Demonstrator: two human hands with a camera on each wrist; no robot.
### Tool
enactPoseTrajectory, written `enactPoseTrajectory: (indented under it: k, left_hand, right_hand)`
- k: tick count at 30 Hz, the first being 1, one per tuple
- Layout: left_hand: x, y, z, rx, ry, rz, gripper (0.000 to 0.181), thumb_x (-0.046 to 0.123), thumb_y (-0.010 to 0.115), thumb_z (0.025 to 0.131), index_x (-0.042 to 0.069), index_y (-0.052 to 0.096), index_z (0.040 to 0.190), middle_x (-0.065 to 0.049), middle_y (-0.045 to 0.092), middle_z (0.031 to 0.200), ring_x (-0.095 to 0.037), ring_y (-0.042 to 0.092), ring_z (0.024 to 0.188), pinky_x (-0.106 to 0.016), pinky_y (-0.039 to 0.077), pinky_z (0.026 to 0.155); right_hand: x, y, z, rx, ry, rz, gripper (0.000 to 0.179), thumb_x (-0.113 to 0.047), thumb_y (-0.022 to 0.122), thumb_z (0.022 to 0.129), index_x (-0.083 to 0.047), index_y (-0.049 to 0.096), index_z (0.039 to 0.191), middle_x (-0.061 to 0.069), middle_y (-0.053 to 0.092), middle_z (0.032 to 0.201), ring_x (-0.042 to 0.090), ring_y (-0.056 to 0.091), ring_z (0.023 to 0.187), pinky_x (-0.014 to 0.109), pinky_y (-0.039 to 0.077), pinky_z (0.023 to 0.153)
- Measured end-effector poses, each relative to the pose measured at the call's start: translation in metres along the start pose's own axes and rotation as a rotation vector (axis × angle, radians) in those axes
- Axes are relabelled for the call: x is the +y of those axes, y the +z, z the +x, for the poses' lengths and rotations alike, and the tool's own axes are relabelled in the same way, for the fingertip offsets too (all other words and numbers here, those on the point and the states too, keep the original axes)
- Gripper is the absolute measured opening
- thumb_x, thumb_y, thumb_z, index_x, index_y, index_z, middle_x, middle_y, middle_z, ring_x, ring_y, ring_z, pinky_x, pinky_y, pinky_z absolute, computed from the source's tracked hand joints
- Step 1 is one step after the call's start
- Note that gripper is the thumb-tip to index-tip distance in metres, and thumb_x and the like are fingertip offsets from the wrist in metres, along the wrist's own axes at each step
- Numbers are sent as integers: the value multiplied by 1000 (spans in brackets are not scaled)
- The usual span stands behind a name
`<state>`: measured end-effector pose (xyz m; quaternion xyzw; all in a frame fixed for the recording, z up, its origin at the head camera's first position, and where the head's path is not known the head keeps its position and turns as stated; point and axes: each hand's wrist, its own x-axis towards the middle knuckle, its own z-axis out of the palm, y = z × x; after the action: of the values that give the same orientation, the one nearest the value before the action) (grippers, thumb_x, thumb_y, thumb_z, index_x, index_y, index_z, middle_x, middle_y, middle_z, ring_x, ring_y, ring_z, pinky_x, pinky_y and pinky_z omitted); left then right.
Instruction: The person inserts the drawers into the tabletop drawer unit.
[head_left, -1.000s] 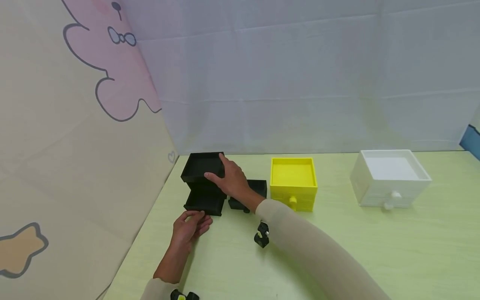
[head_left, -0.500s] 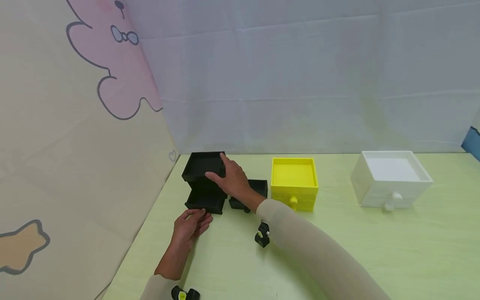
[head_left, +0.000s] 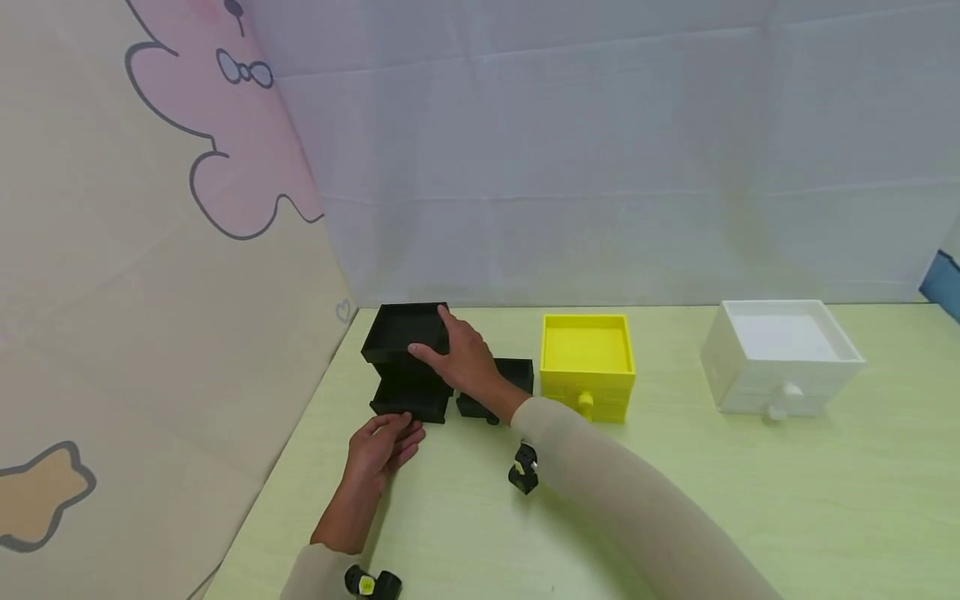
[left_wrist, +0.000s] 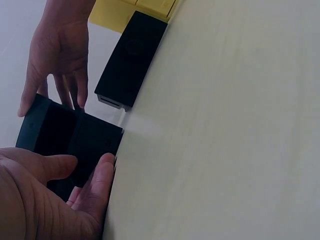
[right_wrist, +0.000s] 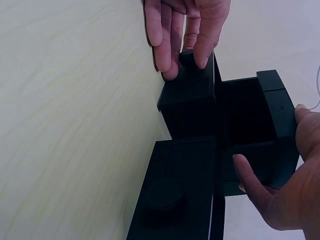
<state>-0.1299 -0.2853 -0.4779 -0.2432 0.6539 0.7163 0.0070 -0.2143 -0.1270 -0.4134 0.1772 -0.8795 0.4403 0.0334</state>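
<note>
A black mini drawer cabinet (head_left: 393, 329) stands at the table's far left, its upper bay hollow at the front. Its lower drawer (head_left: 411, 402) sticks out toward me. My left hand (head_left: 375, 450) pinches the round knob (right_wrist: 188, 59) on that drawer's front, thumb and fingers on either side. Across the cabinet's right side lies my right hand (head_left: 465, 358), thumb and fingers spread around it to steady its body. Right beside the cabinet, a separate black drawer (head_left: 517, 373) sits on the table, partly hidden behind my right wrist; its knob faces the front.
To the right stands a yellow drawer cabinet (head_left: 587, 350) with its drawers in. A white drawer cabinet (head_left: 780, 350) is farther right, turned slightly. A grey cloth wall (head_left: 600, 167) rises behind the table, and a printed wall (head_left: 187, 333) runs along the left edge.
My left hand has moved a little away from me, and the lower drawer has slid slightly deeper into the black cabinet. The right hand has kept its place.
</note>
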Motion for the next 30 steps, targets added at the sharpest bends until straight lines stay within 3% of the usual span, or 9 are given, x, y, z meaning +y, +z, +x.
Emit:
enactPoseTrajectory:
  k: [30]
  left_hand:
    - [4, 19, 8, 18, 3, 4, 28, 21, 65, 89, 5, 56, 109, -13, 69, 102, -21, 69, 84, -32, 56, 68]
  right_hand:
    - [4, -3, -2, 2, -2, 16, 82, -54, 57, 87, -16, 20, 151, 8, 33, 148, 25, 32, 134, 43, 31, 106]
